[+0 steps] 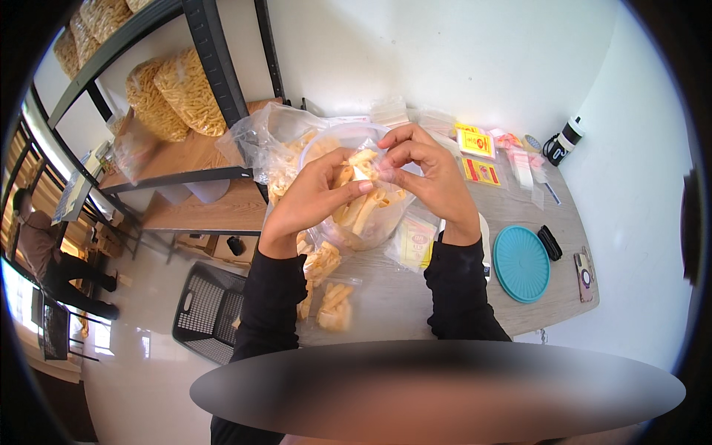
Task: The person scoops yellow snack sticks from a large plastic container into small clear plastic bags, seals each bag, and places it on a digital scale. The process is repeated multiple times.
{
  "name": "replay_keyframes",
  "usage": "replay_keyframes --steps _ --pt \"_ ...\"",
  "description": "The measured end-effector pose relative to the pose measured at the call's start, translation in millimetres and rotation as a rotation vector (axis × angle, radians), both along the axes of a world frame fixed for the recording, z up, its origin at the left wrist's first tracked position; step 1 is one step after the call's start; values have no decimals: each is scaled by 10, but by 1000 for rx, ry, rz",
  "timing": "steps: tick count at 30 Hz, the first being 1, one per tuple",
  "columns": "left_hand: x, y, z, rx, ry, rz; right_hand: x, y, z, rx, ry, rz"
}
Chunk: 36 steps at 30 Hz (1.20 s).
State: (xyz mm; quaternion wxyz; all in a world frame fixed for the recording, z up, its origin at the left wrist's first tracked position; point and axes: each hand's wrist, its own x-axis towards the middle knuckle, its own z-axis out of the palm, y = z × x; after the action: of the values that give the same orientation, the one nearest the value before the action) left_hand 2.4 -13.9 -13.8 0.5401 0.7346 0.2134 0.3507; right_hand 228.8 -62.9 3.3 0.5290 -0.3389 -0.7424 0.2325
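Note:
My left hand (317, 194) and my right hand (424, 172) are both closed on a small clear plastic bag of pale yellow tube-shaped snacks (363, 162), pinching it near its top. Beneath them is a translucent round bowl (382, 226) holding more of these snacks, partly hidden by my fingers. A large open clear bag (259, 137) of snacks leans against the bowl's left side. Filled small bags (334, 308) lie on the grey wooden table (386, 311), nearer me.
Yellow-labelled packets (475, 144), a teal lid (521, 263), a black case (549, 242), a phone (584, 276) and a black-and-white bottle (564, 141) are to the right. Shelves (170, 222) with bulk snack bags and a grey basket (208, 311) are left. Another person (55, 259) stands far left.

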Motion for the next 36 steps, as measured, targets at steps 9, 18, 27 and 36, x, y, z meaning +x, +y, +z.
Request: replay_keyframes --steps 9,18,27,36 --pt "-25 19 1 15 -20 46 54 -70 57 -134 59 108" --pt "6 56 -43 -12 -17 113 93 -89 77 -93 -18 93" --pt "23 -34 22 -4 -40 118 56 -118 76 -8 -113 58" --pt "45 -8 -1 11 -73 77 35 -108 65 29 -122 5"
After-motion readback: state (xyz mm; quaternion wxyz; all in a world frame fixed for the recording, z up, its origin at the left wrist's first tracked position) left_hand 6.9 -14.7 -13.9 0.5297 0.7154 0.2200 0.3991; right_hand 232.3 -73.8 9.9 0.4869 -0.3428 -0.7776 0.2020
